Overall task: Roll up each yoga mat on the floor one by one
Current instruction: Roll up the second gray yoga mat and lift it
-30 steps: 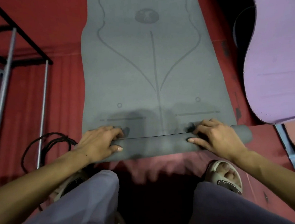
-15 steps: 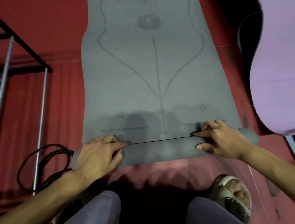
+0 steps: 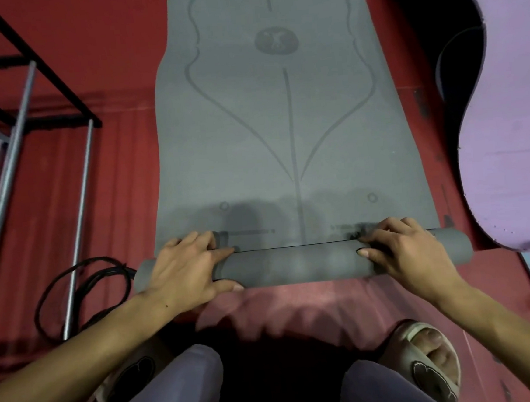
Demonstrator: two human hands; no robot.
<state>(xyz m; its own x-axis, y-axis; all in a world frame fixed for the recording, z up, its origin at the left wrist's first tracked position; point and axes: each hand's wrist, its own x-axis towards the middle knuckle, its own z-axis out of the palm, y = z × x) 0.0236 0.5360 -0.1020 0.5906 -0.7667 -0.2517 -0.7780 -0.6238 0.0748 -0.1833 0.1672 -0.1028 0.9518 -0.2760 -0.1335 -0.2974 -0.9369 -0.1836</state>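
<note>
The grey yoga mat (image 3: pixel 284 136) lies on the red floor (image 3: pixel 113 187), stretching toward 12 o'clock, its near end wound into a roll (image 3: pixel 294 265). The left hand (image 3: pixel 183 270) and right hand (image 3: pixel 410 249) both curl over the roll near its ends, thumbs on the near side. A purple mat (image 3: pixel 513 149) lies at 3 o'clock, a black cable (image 3: pixel 83 285) at 9 o'clock.

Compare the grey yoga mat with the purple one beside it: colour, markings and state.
The grey yoga mat is partly rolled at its near end, with the left hand and right hand curled over the roll; the purple yoga mat is untouched, with no roll in view. The grey one bears printed lines and an emblem; the purple one looks plain. Both lie on the red floor.
</note>
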